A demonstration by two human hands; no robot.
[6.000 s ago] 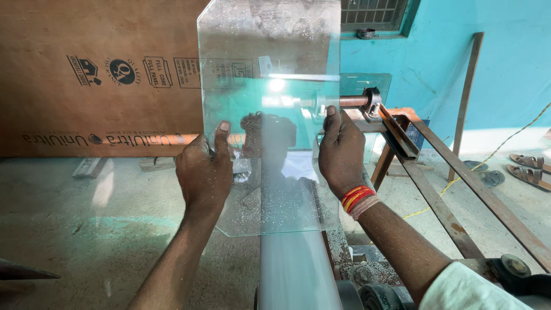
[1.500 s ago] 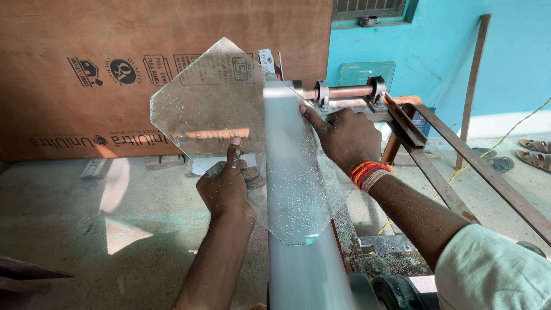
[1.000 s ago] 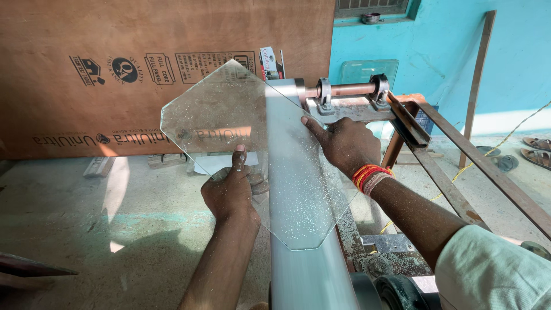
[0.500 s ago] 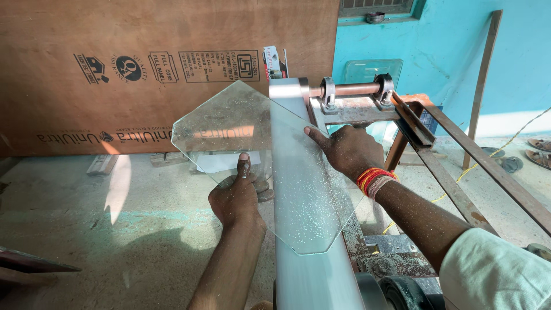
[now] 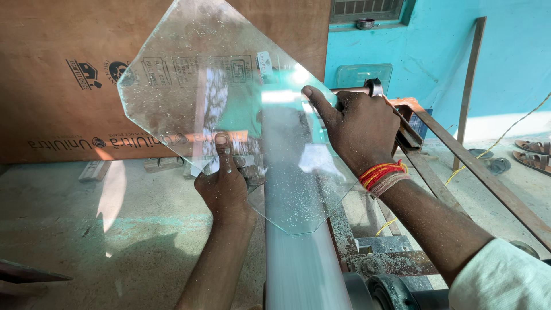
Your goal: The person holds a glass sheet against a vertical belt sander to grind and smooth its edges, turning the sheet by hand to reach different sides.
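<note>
Left hand (image 5: 225, 186) and right hand (image 5: 359, 129) both gripping tilted glass pane (image 5: 229, 103) above belt (image 5: 298, 264).

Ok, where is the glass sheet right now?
In the head view the glass sheet is held up, tilted, centre-left, between the left hand and right hand, above the moving sanding belt and before the cardboard.

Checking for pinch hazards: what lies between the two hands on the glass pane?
In the head view, only speckled glass pane spans left hand to right hand, with the belt blurred beneath.

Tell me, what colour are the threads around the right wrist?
Red and orange threads, seen in the head view.
</note>
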